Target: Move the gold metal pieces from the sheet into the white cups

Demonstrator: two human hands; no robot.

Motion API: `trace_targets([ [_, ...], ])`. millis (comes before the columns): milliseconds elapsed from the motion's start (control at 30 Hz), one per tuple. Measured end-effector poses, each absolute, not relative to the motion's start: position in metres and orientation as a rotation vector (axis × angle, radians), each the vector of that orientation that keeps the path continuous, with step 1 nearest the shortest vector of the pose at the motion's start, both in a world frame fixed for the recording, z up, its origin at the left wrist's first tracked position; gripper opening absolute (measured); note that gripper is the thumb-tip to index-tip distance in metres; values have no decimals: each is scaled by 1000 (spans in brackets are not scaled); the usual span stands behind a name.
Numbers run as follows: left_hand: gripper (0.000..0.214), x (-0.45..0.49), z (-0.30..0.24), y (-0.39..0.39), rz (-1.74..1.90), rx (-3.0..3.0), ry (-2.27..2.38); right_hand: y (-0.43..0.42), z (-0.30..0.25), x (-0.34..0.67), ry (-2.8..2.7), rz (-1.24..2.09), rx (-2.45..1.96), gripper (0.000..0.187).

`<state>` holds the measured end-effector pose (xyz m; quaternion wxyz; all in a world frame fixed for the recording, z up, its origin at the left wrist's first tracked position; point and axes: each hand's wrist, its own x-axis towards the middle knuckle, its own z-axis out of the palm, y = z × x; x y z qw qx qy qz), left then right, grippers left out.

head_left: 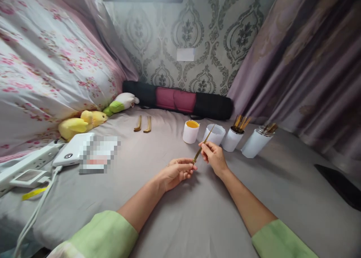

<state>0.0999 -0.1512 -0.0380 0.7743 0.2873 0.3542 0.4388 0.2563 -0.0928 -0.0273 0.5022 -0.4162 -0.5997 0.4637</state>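
A slim, tapered golden-brown stick (208,134) slants upward between my hands, its pointed tip at the top right. My left hand (179,171) pinches its lower end, fingers closed. Higher up, my right hand (214,156) grips the same stick between thumb and fingers. Just beyond my hands are a white-wrapped cup (189,135) with orange-yellow contents and a wider whitish cup (210,138), partly hidden by the right hand. To their right, a white-wrapped jar (231,143) and a tilted white-wrapped jar (254,145) hold several thin brownish sticks.
Two bent golden-brown pieces (138,124) lie on the grey sheet (158,145). At left are plush toys (84,122), a white power bank (75,149), a blurred packet (98,154), a power strip (34,158) and cables. A dark flat object (341,184) lies far right; a black-and-maroon roll (177,100) lines the wall.
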Motion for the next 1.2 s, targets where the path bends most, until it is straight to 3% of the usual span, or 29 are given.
trace_targets([
  [1200,32,99,-45,-150,924,622,734,-52,34,277,-1391,883,-1108,30],
])
